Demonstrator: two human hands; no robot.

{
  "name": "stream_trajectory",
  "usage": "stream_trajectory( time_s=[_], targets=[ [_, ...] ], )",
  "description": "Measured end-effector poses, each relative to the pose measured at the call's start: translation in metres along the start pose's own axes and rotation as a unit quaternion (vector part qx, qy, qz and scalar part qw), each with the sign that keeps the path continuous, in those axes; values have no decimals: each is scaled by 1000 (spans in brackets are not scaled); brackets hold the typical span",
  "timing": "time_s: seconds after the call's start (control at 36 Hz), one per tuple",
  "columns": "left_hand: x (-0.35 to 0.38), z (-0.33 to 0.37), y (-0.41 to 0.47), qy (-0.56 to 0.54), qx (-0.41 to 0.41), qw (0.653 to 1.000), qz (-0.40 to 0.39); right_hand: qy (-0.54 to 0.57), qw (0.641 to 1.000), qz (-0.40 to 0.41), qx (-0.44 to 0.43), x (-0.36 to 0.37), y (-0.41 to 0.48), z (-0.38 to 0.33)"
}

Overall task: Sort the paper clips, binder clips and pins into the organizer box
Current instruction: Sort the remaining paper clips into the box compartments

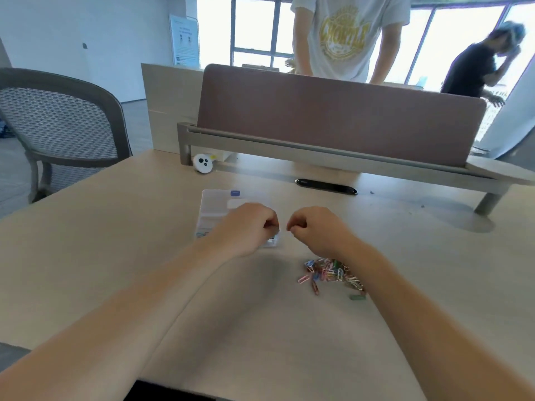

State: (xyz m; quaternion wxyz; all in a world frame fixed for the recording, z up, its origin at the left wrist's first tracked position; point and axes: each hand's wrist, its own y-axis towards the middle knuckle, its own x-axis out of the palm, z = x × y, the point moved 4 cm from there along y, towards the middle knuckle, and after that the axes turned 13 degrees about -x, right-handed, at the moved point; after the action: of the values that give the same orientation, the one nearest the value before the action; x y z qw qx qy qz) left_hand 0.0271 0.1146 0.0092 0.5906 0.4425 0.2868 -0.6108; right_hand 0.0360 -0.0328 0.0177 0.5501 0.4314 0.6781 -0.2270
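A clear plastic organizer box (215, 206) with a small blue label lies on the desk, its lid apparently down. My left hand (249, 227) covers the box's near right part, fingers curled, the tips at its right edge. My right hand (312, 228) is just right of that edge, also curled, with its fingertips facing the left hand's. Both seem to pinch the box's edge, but blur hides the exact contact. A pile of coloured paper clips (333, 272) lies on the desk under my right wrist. A small green piece (357, 297) lies at its near side.
The wooden desk (144, 256) has a brown divider screen (333, 111) along its far edge, a black cable slot (325, 186) and a small white round device (203, 162) there. A mesh office chair (58, 120) stands at the left. Two people stand behind the divider.
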Motion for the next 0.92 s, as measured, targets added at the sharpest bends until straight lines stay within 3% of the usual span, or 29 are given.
stream_trajectory(
  time_s=[0.25, 0.47, 0.92],
  targets=[
    [48, 79, -5, 28, 65, 996, -59, -23, 995, -6, 95, -28, -79, 64],
    [85, 93, 4, 116, 28, 985, -128, -20, 986, -89, 141, -14, -103, 99],
    [106, 105, 35, 30, 17, 988, -153, 17, 995, -68, 69, 0, -69, 114]
  ],
)
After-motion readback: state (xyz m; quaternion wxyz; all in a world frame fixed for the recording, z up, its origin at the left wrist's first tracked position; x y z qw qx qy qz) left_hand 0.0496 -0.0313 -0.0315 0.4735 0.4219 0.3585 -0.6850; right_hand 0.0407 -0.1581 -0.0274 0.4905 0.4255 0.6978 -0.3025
